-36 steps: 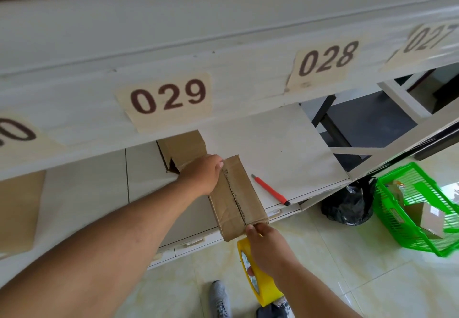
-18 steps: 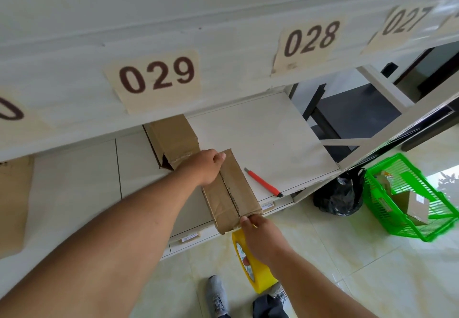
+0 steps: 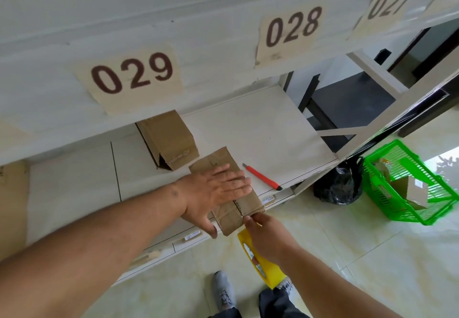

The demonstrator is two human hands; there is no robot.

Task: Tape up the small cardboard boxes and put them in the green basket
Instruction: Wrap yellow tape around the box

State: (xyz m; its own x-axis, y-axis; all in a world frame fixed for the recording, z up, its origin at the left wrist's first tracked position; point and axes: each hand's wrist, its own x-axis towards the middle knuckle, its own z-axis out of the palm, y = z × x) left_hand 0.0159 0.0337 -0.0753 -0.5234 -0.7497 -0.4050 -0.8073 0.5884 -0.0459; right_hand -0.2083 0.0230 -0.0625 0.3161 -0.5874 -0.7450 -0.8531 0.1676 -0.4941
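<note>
The left hand (image 3: 218,188) lies flat, fingers straight, on the small cardboard box (image 3: 238,208), which sits at the shelf (image 3: 273,131) edge, long axis running away from the person; half a second ago it was curled. The right hand (image 3: 268,238) grips the yellow tape roll (image 3: 260,263) at the near end, far left of the green basket (image 3: 407,208)

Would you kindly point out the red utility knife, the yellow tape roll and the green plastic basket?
red utility knife (image 3: 262,177): head view, middle of its handle.
yellow tape roll (image 3: 267,271): head view, outer yellow side.
green plastic basket (image 3: 407,214): head view, near slatted wall.
</note>
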